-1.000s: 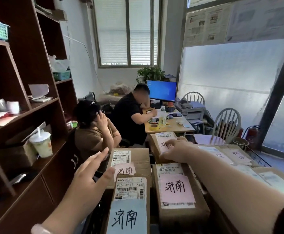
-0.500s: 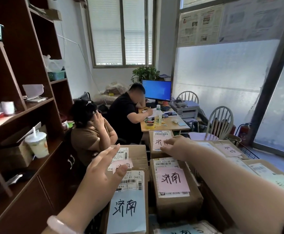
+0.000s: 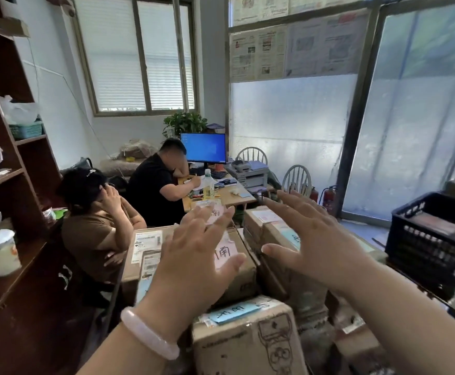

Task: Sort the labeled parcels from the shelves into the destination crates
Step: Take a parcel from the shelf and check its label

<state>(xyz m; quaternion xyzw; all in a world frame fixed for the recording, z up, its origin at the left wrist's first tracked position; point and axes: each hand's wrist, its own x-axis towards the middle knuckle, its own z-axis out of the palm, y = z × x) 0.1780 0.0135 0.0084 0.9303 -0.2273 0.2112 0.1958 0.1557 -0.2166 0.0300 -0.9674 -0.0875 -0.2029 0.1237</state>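
Brown cardboard parcel with a pink handwritten label [image 3: 245, 280] lies among other labelled cardboard boxes. The left hand [image 3: 194, 255], a pale bangle [image 3: 149, 334] on its wrist, hovers over this parcel, fingers straight and spread, gripping nothing. The right hand [image 3: 315, 239] hangs just right of it, likewise spread and empty. Nearer than the parcel sits a cardboard box with a blue label and cartoon drawing [image 3: 248, 342]. A black slatted plastic crate [image 3: 434, 239] stands well to the parcel's right.

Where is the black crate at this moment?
In the head view, the black crate stands at the far right, beyond the right hand, beside the cardboard parcels.
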